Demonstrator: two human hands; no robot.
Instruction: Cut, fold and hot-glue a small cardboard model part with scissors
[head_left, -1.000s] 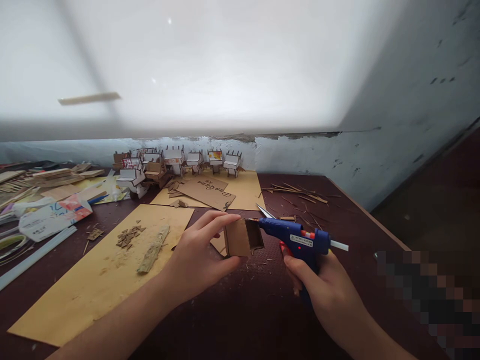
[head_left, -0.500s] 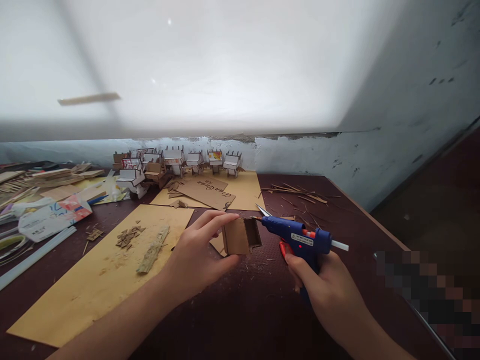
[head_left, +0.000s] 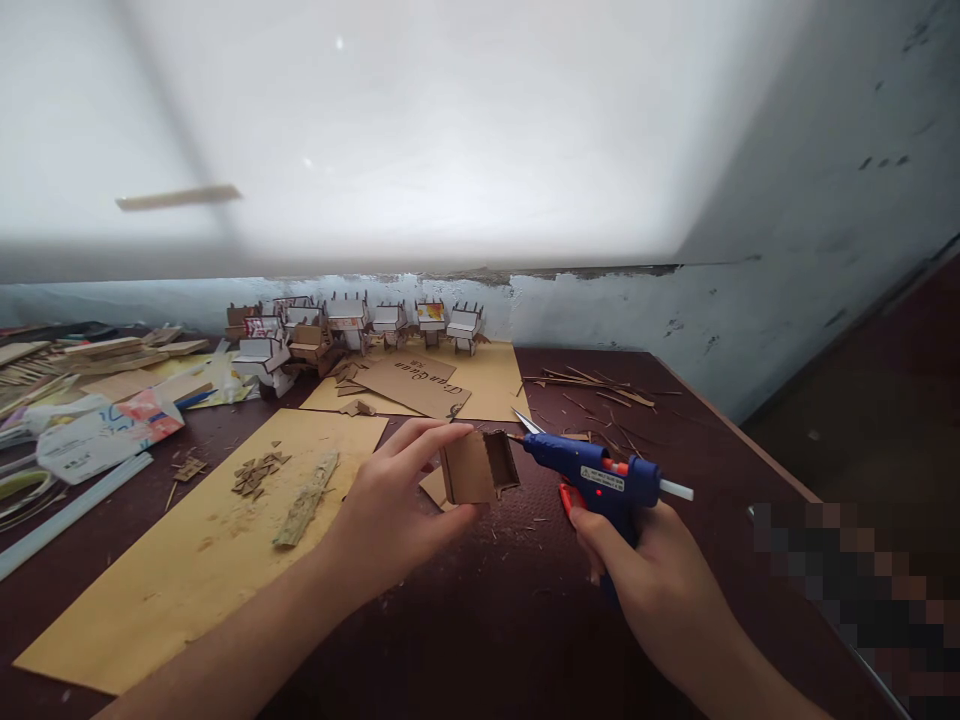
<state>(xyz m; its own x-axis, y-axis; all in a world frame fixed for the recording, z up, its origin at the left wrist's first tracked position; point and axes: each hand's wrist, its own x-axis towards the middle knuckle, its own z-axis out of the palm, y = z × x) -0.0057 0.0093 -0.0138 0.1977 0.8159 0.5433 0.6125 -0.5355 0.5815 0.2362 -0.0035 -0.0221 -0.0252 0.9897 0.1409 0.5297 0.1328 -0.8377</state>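
Note:
Between the thumb and fingers of my left hand [head_left: 401,505] is a small open cardboard box [head_left: 469,468], held above the dark table with its hollow side facing right. My right hand [head_left: 660,570] is wrapped round the handle of a blue hot glue gun [head_left: 592,462], a finger at its red trigger. A white glue stick [head_left: 676,490] sticks out of the gun's back end, and a red light glows on its side. The gun's nozzle is at the box's upper right edge; whether it touches, I cannot tell.
Several small cardboard models [head_left: 346,318] stand along the wall. A yellow sheet [head_left: 187,580] at left bears cardboard scraps [head_left: 259,473] and a rough strip [head_left: 307,500]. Thin sticks [head_left: 600,385] lie at the back right. A pointed metal blade [head_left: 527,422] shows behind the gun.
The cardboard box has shifted and tilted very slightly in my left hand. The glue gun has moved a touch left and stays close to the box's edge.

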